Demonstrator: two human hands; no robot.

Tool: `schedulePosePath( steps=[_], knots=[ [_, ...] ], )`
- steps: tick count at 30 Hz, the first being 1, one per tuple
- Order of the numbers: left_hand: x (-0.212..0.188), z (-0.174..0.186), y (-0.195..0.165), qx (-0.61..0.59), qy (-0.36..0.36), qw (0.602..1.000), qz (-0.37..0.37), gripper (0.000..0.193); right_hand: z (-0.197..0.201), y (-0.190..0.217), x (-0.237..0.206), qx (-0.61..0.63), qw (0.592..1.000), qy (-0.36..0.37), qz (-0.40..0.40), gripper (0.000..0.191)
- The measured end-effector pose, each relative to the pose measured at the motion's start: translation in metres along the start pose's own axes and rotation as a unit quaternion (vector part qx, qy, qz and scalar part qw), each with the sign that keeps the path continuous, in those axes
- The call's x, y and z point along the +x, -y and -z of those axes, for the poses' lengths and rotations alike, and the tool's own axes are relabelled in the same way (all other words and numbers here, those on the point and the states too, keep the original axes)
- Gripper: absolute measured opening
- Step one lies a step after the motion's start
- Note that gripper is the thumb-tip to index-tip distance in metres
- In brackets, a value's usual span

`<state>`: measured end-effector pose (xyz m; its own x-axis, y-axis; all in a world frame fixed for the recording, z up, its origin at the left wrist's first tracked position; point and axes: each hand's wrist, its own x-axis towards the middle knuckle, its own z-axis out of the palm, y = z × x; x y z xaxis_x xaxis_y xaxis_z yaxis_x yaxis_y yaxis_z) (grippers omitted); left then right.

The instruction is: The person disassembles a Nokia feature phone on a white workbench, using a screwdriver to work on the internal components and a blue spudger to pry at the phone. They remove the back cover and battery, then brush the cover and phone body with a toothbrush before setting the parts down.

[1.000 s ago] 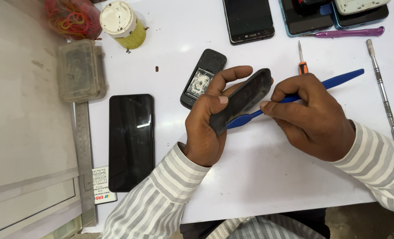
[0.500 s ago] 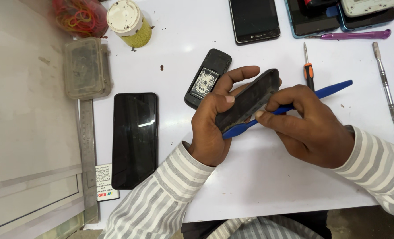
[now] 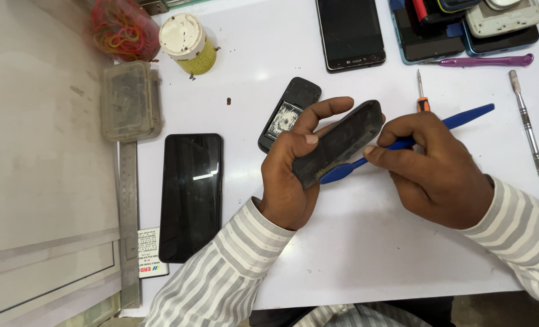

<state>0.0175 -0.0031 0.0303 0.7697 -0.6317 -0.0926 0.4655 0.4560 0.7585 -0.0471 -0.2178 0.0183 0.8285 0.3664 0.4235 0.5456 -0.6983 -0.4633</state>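
- Our left hand (image 3: 293, 175) keeps a closed grip on the dark phone case (image 3: 339, 145), above the white bench (image 3: 354, 242)
- Our right hand (image 3: 430, 166) pinches the blue pry tool (image 3: 402, 144), its tip under the case
- A black phone (image 3: 190, 194) lies at left

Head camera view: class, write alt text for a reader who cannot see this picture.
A person's left hand holds a dark phone body on edge above a white table, while the right hand works a blue plastic pry tool along its lower edge. Around them lie a black smartphone, a small opened phone, a screwdriver and a metal spudger.
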Motion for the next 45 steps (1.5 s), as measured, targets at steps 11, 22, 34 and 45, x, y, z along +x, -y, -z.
schedulePosePath(
  steps=[11, 22, 34, 45],
  knots=[
    [-0.001, -0.004, 0.003, -0.018, 0.006, 0.999, 0.027, 0.072, -0.003, 0.007, 0.002, 0.03, 0.998, -0.005, 0.05, 0.034],
    [-0.001, -0.001, 0.002, -0.004, 0.001, 1.0, 0.0, 0.072, 0.003, 0.004, 0.002, 0.016, 1.0, -0.006, 0.022, 0.029],
    [-0.002, 0.002, -0.001, 0.006, -0.003, 1.0, -0.012, 0.07, 0.006, 0.001, 0.002, -0.024, 1.0, -0.013, 0.01, 0.024],
    [-0.003, 0.004, -0.003, 0.053, -0.004, 0.998, -0.043, 0.064, 0.022, -0.003, 0.011, -0.081, 0.996, -0.031, -0.01, 0.023]
  ],
)
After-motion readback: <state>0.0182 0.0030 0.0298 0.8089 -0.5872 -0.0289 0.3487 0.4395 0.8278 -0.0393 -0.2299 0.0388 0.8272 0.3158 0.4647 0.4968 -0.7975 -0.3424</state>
